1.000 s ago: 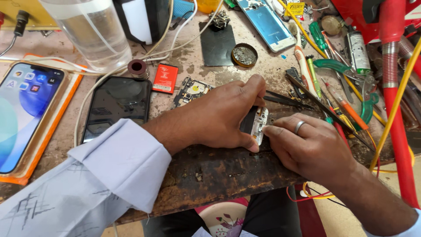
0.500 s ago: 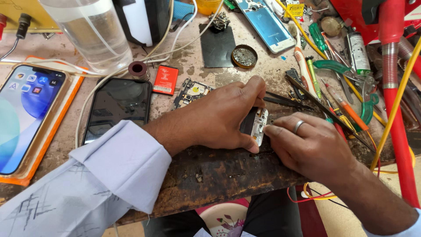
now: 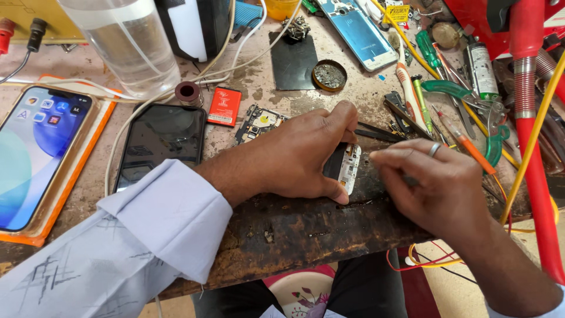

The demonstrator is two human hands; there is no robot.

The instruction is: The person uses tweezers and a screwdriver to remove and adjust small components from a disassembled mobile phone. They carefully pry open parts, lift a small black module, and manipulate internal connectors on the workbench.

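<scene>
My left hand (image 3: 294, 156) pinned the opened phone frame (image 3: 347, 168) flat on the scorched near edge of the bench (image 3: 306, 227), fingers clamped round it. My right hand (image 3: 432, 185) sat just right of it, fingertips pinched together on something too small to make out. The phone lay stripped, far from reassembled; my palm hid most of it.

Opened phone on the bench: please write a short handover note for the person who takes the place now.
Left hand clamps the opened phone flat on the dark wooden bench edge.
Right hand, ring on one finger, is pinched at the phone's right side; whether it holds a tool cannot be seen.
Done: the back is off and the inside is exposed.
Left: the phone is not closed yet. A loose circuit board lies behind the left hand, and tools lie to the right.
</scene>
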